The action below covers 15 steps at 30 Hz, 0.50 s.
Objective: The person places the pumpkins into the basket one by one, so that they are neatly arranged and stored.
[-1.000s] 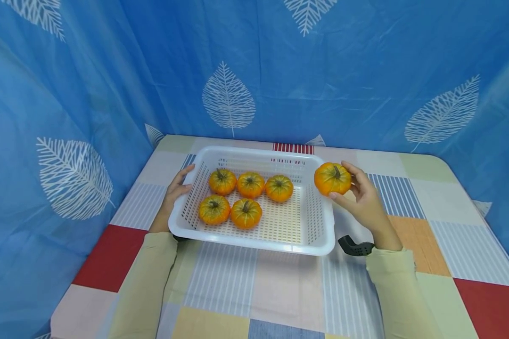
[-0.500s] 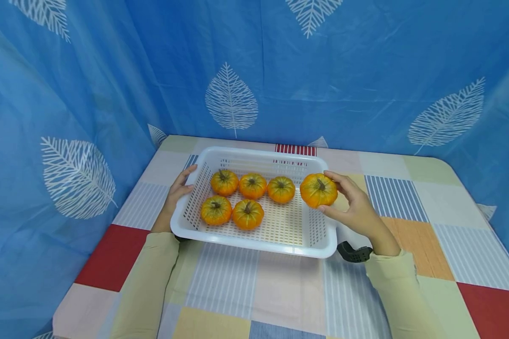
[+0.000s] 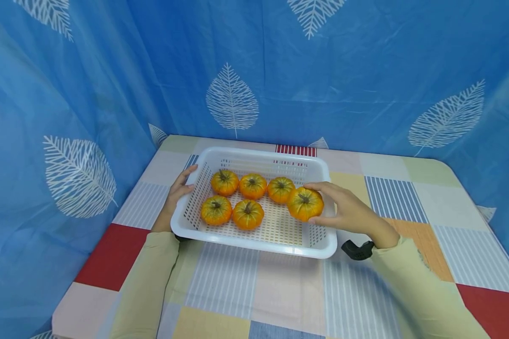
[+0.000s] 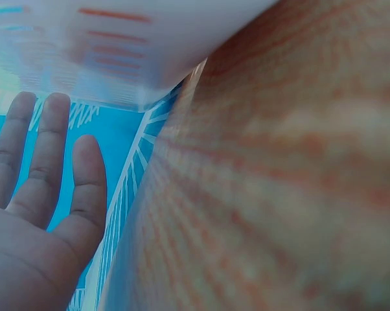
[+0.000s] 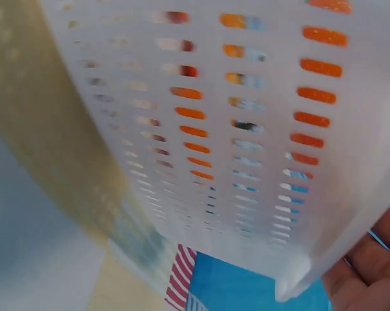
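In the head view, my right hand reaches over the right rim of a white slotted plastic basket. Its fingers and thumb grip a small orange pumpkin, which is inside the basket's outline. My left hand is at the basket's left side, fingers along the outer wall. The left wrist view shows that hand with straight fingers, close under the basket wall. From the right wrist, the slotted wall fills much of the view, orange showing through; part of my right hand appears beyond the rim.
Several more small pumpkins sit in the basket, among them a back-row pumpkin and a front-row pumpkin. A checked patchwork cloth covers the table. A blue leaf-print curtain hangs behind and at the sides.
My right hand has carried the pumpkin left and down, from beside the right rim to inside the basket's right part. My left hand and the basket have hardly moved.
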### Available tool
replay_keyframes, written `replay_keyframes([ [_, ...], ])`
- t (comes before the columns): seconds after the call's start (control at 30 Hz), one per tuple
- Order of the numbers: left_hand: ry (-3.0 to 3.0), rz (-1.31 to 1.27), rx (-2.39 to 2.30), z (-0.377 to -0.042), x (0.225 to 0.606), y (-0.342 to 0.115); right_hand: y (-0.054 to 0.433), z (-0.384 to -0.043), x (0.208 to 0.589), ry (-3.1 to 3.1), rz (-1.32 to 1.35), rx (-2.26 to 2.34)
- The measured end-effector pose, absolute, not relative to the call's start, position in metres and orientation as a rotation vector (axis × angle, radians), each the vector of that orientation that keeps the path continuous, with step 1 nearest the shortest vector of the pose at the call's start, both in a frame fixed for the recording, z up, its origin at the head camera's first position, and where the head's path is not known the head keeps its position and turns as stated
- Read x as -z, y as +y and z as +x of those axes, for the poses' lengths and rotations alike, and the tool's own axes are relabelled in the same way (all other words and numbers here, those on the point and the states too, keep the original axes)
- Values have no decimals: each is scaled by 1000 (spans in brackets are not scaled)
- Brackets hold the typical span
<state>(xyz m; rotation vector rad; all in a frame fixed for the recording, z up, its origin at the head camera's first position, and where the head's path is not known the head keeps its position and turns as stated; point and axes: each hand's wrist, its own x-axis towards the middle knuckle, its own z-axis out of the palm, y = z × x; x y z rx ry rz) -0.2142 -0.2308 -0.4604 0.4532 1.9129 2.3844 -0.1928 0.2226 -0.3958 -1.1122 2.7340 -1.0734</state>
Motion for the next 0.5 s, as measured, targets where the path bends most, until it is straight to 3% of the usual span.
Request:
replay_keyframes([
  [0.5, 1894, 469, -2403, -214, 462, -231, 203, -205, 390, 2647, -1230, 812],
])
